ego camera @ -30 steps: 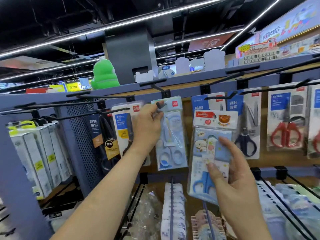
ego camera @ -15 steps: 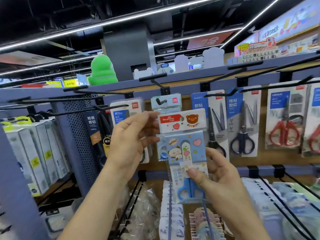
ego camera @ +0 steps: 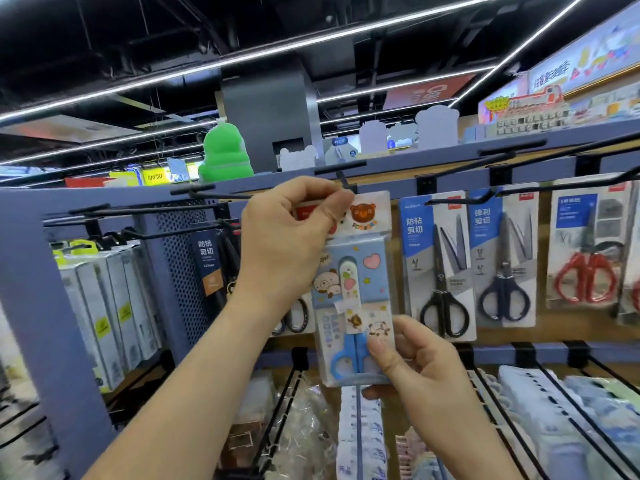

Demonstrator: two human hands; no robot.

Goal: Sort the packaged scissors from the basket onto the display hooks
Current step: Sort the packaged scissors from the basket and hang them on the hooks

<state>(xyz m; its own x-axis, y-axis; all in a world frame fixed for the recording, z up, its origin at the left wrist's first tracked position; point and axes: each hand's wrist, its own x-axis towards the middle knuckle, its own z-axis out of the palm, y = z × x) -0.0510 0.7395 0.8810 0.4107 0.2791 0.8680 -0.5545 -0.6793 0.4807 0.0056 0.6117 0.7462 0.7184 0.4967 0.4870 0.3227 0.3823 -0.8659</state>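
Left hand (ego camera: 291,233): fingers curled, pinching the top card of the scissors pack (ego camera: 353,292) just under a black hook (ego camera: 344,181).
Right hand (ego camera: 426,368): grips the pack's bottom corner, with the thumb on the front over the blue handles and the fingers behind.
Scissors pack: upright between both hands, in front of the display wall. Fingers hide its hang hole, so I cannot tell whether it is on the hook.
To the right: packs of black scissors (ego camera: 440,271), navy scissors (ego camera: 505,261) and red scissors (ego camera: 588,258) hang side by side.
Shelf (ego camera: 415,161): a green toy (ego camera: 227,150) sits on top.
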